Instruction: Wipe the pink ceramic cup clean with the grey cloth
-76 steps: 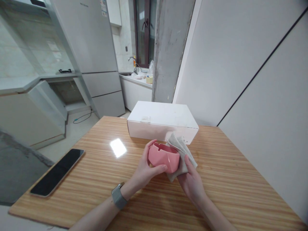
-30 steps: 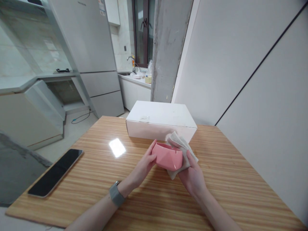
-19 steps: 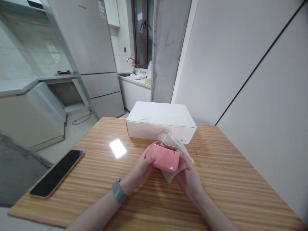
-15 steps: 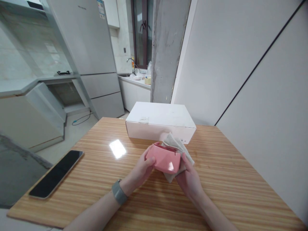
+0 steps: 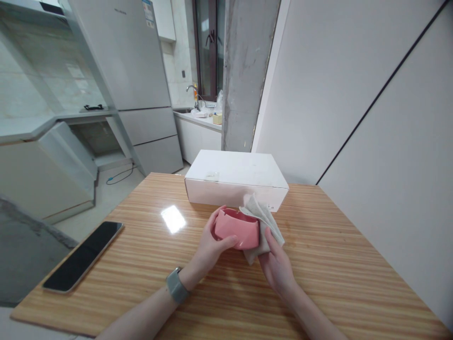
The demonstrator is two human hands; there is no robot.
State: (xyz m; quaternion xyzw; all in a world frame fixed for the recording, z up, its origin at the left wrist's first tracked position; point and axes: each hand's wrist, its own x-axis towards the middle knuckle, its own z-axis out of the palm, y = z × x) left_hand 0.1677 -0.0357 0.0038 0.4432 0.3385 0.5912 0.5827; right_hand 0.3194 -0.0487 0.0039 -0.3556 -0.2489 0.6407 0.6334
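Observation:
A pink ashtray-like container, hollow with small notches in its rim, is held above the table by my left hand. My thumb presses its near side and my fingers wrap behind its left end. My right hand grips a folded light grey cloth, thumb on top. The cloth touches the container's right end and covers part of its rim. Some of the right fingers are hidden beneath the cloth.
A white cardboard box stands just behind my hands on the wood-grain table. A dark-screened phone lies near the left edge. Beyond the table are a fridge, a concrete pillar and a white wall.
The pink container has shifted slightly left and tilted so that its hollow inside shows more. My left thumb has slid along its near side. The cloth stays against its right end.

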